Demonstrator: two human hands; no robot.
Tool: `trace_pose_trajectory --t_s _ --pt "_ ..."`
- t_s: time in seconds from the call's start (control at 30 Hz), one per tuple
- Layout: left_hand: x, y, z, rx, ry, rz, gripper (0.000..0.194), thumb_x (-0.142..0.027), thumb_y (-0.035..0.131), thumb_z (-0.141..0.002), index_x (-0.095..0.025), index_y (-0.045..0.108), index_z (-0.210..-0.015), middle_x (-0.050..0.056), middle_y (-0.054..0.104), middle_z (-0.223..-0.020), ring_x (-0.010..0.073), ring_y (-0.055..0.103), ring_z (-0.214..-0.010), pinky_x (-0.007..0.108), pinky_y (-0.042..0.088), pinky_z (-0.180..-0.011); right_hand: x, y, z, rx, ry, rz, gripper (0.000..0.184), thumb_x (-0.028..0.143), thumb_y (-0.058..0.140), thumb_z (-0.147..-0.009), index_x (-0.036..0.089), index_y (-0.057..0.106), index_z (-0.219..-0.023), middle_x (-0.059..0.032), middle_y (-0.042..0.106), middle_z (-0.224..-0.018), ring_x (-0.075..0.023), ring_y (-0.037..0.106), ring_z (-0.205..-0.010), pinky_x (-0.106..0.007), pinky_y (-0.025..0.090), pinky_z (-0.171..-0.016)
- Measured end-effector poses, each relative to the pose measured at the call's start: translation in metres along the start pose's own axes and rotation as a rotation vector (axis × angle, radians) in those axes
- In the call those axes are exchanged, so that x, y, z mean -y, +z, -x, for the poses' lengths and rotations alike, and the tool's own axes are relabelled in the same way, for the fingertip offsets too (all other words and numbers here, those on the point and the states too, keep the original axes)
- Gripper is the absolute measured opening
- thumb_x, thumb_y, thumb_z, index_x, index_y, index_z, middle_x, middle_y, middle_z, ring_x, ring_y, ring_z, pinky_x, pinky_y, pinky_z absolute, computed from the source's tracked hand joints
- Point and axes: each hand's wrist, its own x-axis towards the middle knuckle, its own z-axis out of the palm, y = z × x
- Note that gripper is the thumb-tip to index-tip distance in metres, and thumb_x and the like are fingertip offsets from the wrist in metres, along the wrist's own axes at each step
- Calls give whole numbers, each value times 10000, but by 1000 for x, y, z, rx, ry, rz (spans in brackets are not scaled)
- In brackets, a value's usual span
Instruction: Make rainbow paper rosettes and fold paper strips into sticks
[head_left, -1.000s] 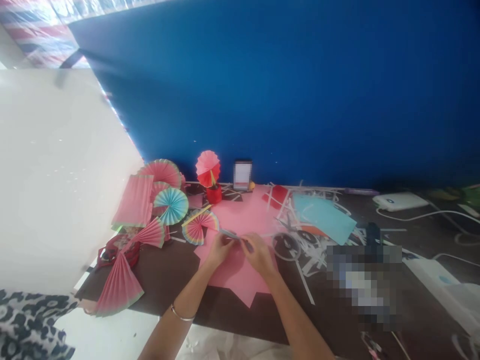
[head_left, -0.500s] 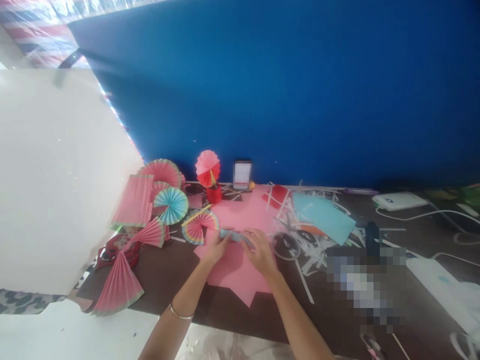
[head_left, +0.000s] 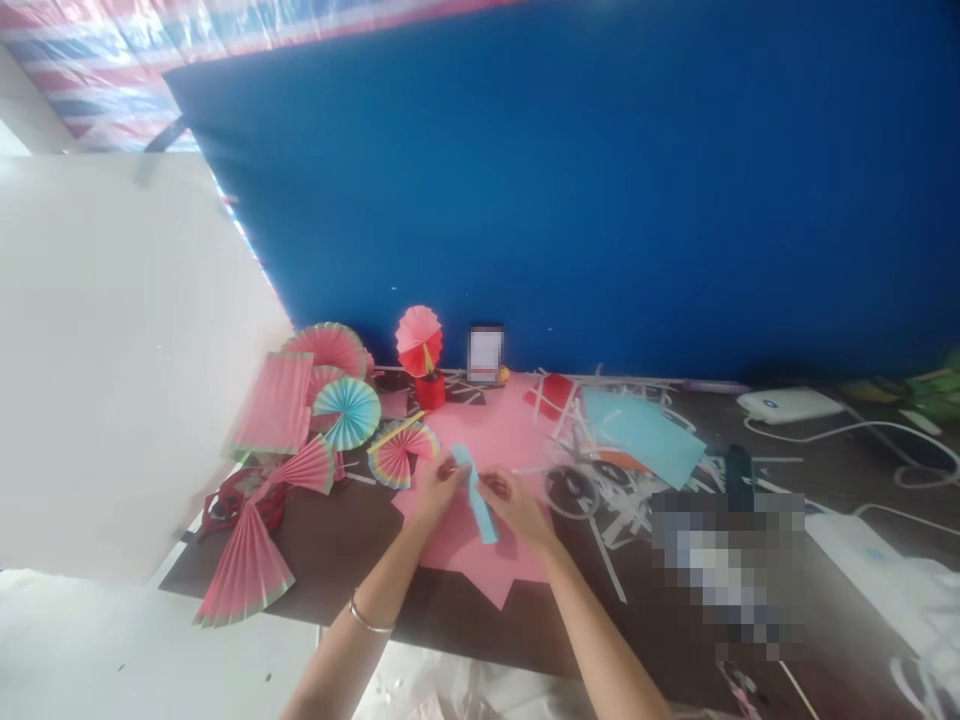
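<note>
A narrow light-blue folded paper strip (head_left: 482,515) slants between my hands above pink paper sheets (head_left: 465,555). My left hand (head_left: 439,485) is closed, its fingertips pinching the strip near its upper end. At the strip's right edge, my right hand (head_left: 517,505) is also closed, with bent fingers gripping it around the middle. The strip's lower end sticks out free toward me. Just left of my left hand lies a small pleated rainbow-edged fan (head_left: 394,462).
Pleated fans, including a blue round one (head_left: 349,412), crowd the table's left. A red holder (head_left: 430,390) bears a pink-and-red fan at the back. To the right are white paper scraps (head_left: 626,515), a tape roll (head_left: 571,490), a light-blue sheet (head_left: 637,425) and cables.
The blue strip has turned from lying crosswise between my hands to a steep slant, its lower end pointing toward me. My fingers have curled in more around it.
</note>
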Motion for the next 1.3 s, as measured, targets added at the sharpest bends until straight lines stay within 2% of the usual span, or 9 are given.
trace_pose_trajectory --t_s 0.1,0.23,0.37,0.5,0.6,0.67,0.8,1.07,1.3 --pt "1 0 -2 -81 -29 64 265 -358 708 -630 -146 618 -761 22 638 -703 136 595 -667 253 475 -661 3 0 1 13 1 -24 290 405 606 -731 181 585 -915 -50 660 -817 -184 638 -755 -307 510 -689" --pt "4 -7 -10 -208 -132 257 330 -369 757 -559 -139 586 -723 2 623 -635 134 611 -614 274 506 -650 4 -9 0 -62 76 7 316 391 620 -695 172 609 -924 -42 654 -768 -166 614 -639 -271 486 -539" --pt "4 -21 -16 -119 -223 236 358 -363 781 -522 -123 591 -707 20 641 -627 175 645 -607 294 524 -607 -5 -23 -6 -229 54 12 276 331 650 -653 151 638 -862 -3 595 -643 -128 537 -555 -253 435 -506" --pt "2 -30 -18 -49 -187 108 393 -376 781 -519 -105 628 -758 49 671 -641 207 663 -607 310 533 -595 -16 -30 -11 -294 81 -167 382 329 693 -606 139 629 -931 21 552 -600 -120 512 -549 -253 411 -520" --pt "0 -32 -16 14 -130 61 406 -358 765 -555 -93 662 -845 61 686 -665 222 671 -633 333 543 -635 -18 -28 -13 -300 112 -304 400 344 711 -584 146 634 -923 26 536 -594 -116 505 -551 -251 404 -532" --pt "-1 -32 -15 47 -85 62 393 -343 749 -586 -88 674 -876 67 693 -687 227 675 -653 347 547 -668 -17 -26 -12 -281 124 -328 299 351 709 -588 151 642 -800 22 529 -582 -113 498 -557 -247 400 -541" --pt "-5 -37 -13 87 -86 72 388 -347 725 -621 -90 680 -909 73 705 -719 238 683 -668 369 549 -692 -15 -26 -9 -243 133 -284 244 372 685 -620 157 575 -582 16 514 -541 -105 471 -531 -239 375 -519" --pt "-12 -50 -14 164 -87 -119 338 -308 708 -645 -123 705 -927 75 718 -724 235 683 -677 327 538 -670 -15 -34 -7 -187 77 -155 248 343 649 -654 154 575 -511 31 461 -461 -90 411 -462 -230 314 -459" --pt "-16 -44 -11 113 -204 84 250 -243 721 -575 -98 722 -779 56 655 -517 156 586 -424 256 457 -422 -8 -28 -5 -278 147 -281 242 312 622 -627 141 700 -781 67 386 -435 -64 312 -404 -218 209 -388"
